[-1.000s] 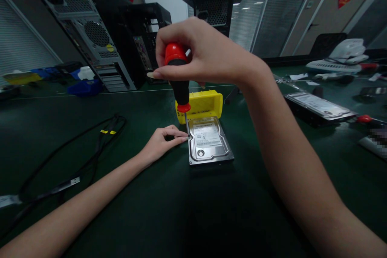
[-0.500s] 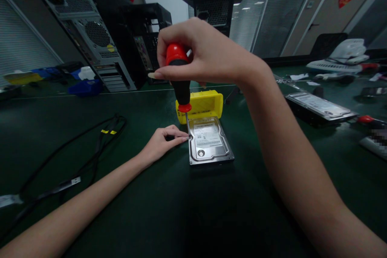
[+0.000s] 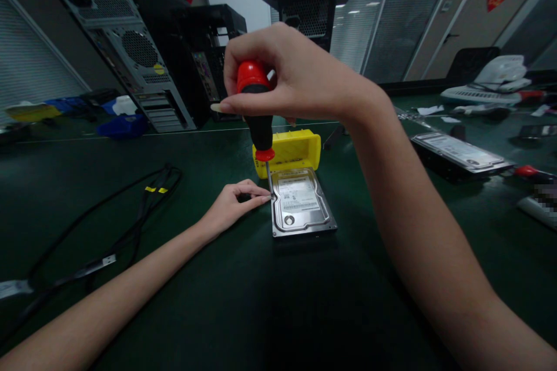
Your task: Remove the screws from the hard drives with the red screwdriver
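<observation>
My right hand [image 3: 278,75] is wrapped round the red and black handle of a screwdriver [image 3: 261,130], which stands nearly upright. Its shaft runs down to the left edge of a silver hard drive [image 3: 300,203] lying label up on the table. At that same edge my left hand [image 3: 237,203] rests with thumb and forefinger pinched together beside the screwdriver's tip. Whatever is between those fingertips is too small to make out. Just behind the drive a yellow plastic bin [image 3: 310,145] faces me, with small dark bits inside.
Black cables [image 3: 139,220] lie on the green table [image 3: 209,313] to the left. Computer cases [image 3: 143,52] stand at the back. Off to the right are another hard drive [image 3: 463,151] and a second red-handled tool [image 3: 528,171]. A blue bin [image 3: 124,126] sits back left.
My right hand and the screwdriver's handle have shifted very slightly left and up. My left hand and the hard drive look unmoved.
</observation>
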`<state>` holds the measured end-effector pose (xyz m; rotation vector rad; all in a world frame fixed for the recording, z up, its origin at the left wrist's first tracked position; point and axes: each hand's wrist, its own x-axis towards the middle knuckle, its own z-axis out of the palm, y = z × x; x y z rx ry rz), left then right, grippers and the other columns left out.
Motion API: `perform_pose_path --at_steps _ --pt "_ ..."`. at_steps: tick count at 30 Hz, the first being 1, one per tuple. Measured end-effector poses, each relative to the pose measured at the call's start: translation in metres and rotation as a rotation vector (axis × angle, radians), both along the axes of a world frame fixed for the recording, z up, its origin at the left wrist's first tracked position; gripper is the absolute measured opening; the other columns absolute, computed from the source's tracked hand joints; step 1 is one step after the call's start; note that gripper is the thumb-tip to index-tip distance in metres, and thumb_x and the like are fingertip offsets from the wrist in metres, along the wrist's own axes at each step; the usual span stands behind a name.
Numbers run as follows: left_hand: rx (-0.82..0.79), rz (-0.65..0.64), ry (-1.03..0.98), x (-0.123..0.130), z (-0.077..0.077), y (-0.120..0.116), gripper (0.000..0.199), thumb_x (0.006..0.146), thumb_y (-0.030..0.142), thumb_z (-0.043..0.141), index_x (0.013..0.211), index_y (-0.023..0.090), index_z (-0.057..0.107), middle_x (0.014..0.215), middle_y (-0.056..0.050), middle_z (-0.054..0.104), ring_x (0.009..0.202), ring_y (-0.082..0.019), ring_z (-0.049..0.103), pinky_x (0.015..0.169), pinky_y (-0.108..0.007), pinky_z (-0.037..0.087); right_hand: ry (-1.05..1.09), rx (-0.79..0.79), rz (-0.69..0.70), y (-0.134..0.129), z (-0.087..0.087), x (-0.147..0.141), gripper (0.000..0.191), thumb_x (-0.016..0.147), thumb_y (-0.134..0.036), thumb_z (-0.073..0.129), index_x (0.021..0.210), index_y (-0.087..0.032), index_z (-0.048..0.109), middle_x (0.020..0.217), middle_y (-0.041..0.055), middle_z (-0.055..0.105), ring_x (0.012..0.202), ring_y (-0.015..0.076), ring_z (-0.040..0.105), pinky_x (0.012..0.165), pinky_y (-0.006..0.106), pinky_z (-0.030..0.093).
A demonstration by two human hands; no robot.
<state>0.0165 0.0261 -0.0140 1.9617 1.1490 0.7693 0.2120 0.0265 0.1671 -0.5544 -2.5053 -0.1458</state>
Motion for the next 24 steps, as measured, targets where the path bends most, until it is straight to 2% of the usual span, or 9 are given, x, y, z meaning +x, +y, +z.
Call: perform_pose_path --at_steps 7,10,14,18,21,24 --pt "0.022 -0.005 0.023 0.0002 -0.0001 0.0005 0.022 0.082 0.038 0.066 0.096 0.023 0.075 0.088 -0.003 0.064 0.084 -0.019 0.058 0.075 -0.031 0.044 -0.021 0.004 -0.006 0.0005 0.0004 -0.0003 0.043 0.083 -0.047 0.049 0.100 -0.009 0.062 0.096 -0.0040 0.062 0.084 0.0058 0.054 0.072 0.018 0.045" --pt "0.031 -0.006 0.032 -0.0004 0.0002 0.0007 0.022 0.082 0.037 0.065 0.096 0.023 0.074 0.088 -0.003 0.064 0.084 -0.018 0.057 0.074 -0.031 0.043 -0.027 0.019 -0.003 0.0008 0.0010 -0.0004 0.050 0.082 -0.052 0.047 0.098 -0.008 0.063 0.096 -0.0034 0.063 0.085 0.0059 0.055 0.070 0.016 0.045" --pt "0.025 -0.003 0.032 -0.0004 0.0013 -0.0001 0.022 0.082 0.038 0.066 0.095 0.023 0.074 0.087 -0.003 0.063 0.083 -0.018 0.057 0.073 -0.031 0.043 -0.010 0.061 0.037 0.0029 0.0003 0.0001 0.070 0.083 -0.064 0.020 0.091 -0.010 0.065 0.094 -0.0044 0.066 0.086 0.0083 0.057 0.068 0.017 0.044" --pt "0.020 0.009 0.026 0.0007 0.0024 -0.0013 0.022 0.081 0.038 0.066 0.094 0.022 0.074 0.087 -0.003 0.063 0.083 -0.019 0.057 0.074 -0.032 0.044 0.011 0.057 0.072 0.0033 -0.0002 0.0002 0.084 0.086 -0.053 -0.009 0.090 -0.012 0.065 0.092 -0.0046 0.066 0.095 0.0092 0.057 0.069 0.015 0.046" --pt "0.016 0.011 0.030 0.0010 0.0030 -0.0013 0.023 0.081 0.038 0.066 0.094 0.022 0.074 0.089 -0.003 0.063 0.085 -0.019 0.057 0.076 -0.033 0.044 -0.007 0.034 0.029 0.0009 0.0002 -0.0003 0.079 0.088 -0.056 -0.001 0.092 -0.013 0.065 0.092 -0.0034 0.066 0.099 0.0110 0.057 0.071 0.015 0.048" --pt "0.012 0.013 0.040 0.0004 0.0032 -0.0010 0.024 0.081 0.040 0.066 0.094 0.022 0.074 0.088 -0.004 0.063 0.085 -0.020 0.058 0.075 -0.033 0.045 -0.024 0.035 -0.008 -0.0012 0.0007 -0.0008 0.062 0.086 -0.061 0.026 0.096 -0.015 0.065 0.096 -0.0022 0.067 0.096 0.0117 0.059 0.074 0.017 0.049"
